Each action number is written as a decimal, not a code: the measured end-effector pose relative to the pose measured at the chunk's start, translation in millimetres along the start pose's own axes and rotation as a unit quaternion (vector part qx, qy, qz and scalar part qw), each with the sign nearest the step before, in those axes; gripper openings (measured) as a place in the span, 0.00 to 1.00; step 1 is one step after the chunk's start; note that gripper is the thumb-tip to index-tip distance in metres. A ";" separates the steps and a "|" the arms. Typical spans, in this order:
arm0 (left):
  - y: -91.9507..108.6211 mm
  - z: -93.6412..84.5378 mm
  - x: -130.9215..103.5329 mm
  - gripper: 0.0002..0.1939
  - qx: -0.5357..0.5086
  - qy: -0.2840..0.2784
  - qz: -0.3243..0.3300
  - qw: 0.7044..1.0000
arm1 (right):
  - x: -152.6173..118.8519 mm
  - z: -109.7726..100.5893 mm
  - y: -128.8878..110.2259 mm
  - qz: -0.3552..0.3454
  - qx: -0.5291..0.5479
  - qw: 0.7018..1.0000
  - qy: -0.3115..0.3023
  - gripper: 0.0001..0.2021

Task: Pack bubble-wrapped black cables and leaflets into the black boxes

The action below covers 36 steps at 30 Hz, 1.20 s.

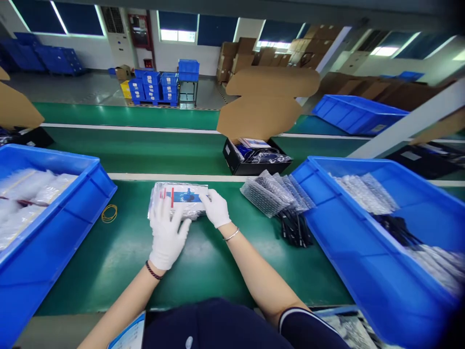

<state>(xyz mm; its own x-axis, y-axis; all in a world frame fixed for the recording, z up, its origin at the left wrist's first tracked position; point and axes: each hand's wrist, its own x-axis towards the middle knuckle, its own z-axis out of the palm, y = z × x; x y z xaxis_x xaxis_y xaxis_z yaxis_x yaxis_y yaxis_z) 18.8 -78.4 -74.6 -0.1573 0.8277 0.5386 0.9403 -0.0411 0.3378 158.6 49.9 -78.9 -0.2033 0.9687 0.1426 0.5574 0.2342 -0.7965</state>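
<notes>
I have a pile of packets point(189, 195) on the table point(210, 276). My left hand point(167, 235) is on the pile's left part, my right hand point(217, 208) at its right end. Left of the pile I see a loop point(103, 214), then a tub point(69, 230) with bags point(54, 188) in it. Right of it lie bubble-wrap bags point(271, 195), then another tub point(358, 247). Behind the pile, to the right, sits a box point(256, 168).

Packets point(192, 212) partly covered by left hand point(167, 237); print on card point(189, 195) too small to be read. Left bin point(58, 228) cut off by left edge, right bin point(348, 237) by right edge, badge point(130, 334) by bottom edge.
</notes>
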 end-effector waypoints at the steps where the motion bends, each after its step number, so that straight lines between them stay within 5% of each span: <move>1: -1.1 -4.4 7.7 0.22 -0.030 0.014 -0.025 0.999 | -2.5 -4.0 1.8 0.001 0.016 1.000 0.006 0.13; 7: -7.6 -10.1 53.0 0.21 -0.236 -0.115 -0.138 0.955 | -5.6 -6.9 6.6 0.006 0.100 0.994 0.033 0.15; 12: -0.3 -1.1 64.3 0.20 -0.305 -0.084 -0.175 0.932 | -9.5 -13.5 -4.3 -0.021 0.143 0.989 0.024 0.17; 15: 4.5 -3.7 70.2 0.16 -0.374 -0.144 -0.165 0.901 | -3.1 -50.9 -1.4 -0.104 0.061 0.993 -0.016 0.18; 17: 7.6 -8.8 75.7 0.14 -0.391 -0.141 -0.177 0.892 | 6.4 -89.7 12.6 -0.144 -0.096 0.985 0.019 0.18; 20: 14.0 -18.3 85.9 0.13 -0.409 -0.067 -0.215 0.884 | 15.2 -145.1 46.3 -0.063 -0.323 0.935 0.130 0.23; 23: 23.3 -26.4 96.7 0.17 -0.408 -0.030 -0.230 0.883 | 4.4 -175.2 73.8 0.003 -0.393 0.911 0.122 0.11; 26: 30.9 -32.0 105.1 0.20 -0.323 -0.036 -0.238 0.915 | -16.1 -189.9 81.0 0.030 -0.297 0.947 0.117 0.04; 28: 32.1 -34.8 108.5 0.22 -0.266 -0.061 -0.239 0.932 | -27.2 -204.4 75.2 0.065 -0.199 0.958 0.197 0.06; 32: 31.3 -34.1 111.4 0.23 -0.255 -0.118 -0.226 0.933 | -32.9 -238.6 44.8 0.023 -0.038 0.920 0.390 0.12; 34: 36.7 -26.4 111.8 0.23 -0.296 -0.142 -0.210 0.921 | -23.9 -238.3 23.8 -0.021 0.033 0.922 0.386 0.13; 36: 48.0 -13.3 111.2 0.23 -0.357 -0.161 -0.182 0.902 | -7.8 -217.2 2.0 -0.052 0.106 0.944 0.307 0.12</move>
<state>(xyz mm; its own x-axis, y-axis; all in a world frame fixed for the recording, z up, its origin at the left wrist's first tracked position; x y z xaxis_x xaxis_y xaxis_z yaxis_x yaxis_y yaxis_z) 42.4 4.2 11.8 -0.2118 0.9742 0.0775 0.3910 0.0118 0.9203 336.2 60.8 46.0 0.2931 0.8222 0.4879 0.3739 0.3711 -0.8500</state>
